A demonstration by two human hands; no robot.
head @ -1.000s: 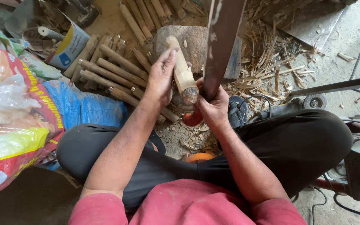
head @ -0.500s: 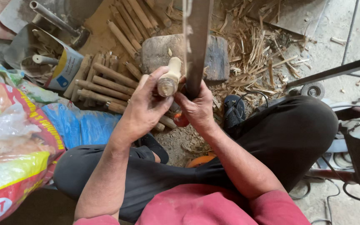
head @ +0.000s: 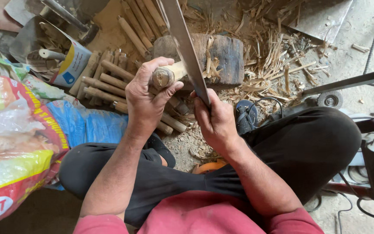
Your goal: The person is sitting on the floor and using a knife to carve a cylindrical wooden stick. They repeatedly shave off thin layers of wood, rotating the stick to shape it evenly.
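- The left hand has its grip clamped around a short wooden peg, fingers wrapped over the top and thumb pressed beneath, with the cut round end turned toward the camera
- The peg sits at mid-scene, held just in front of the wooden chopping block that stands on the floor at the far side
- The right hand has its grip closed on the near end of a long flat metal blade, which slants up and away to the far left, crossing just beside the peg
- The peg looks stiff, dry and light, easy to steady in one hand; its bark-like surface should give good purchase, so holding it at the near end, away from the blade edge, seems safest
- The blade looks heavy and rigid, with a hard edge; it is best held low, as here
- A pile of similar pegs lies on the floor at the left, past a blue and a printed plastic sack
- Wood shavings litter the floor to the far right of the block
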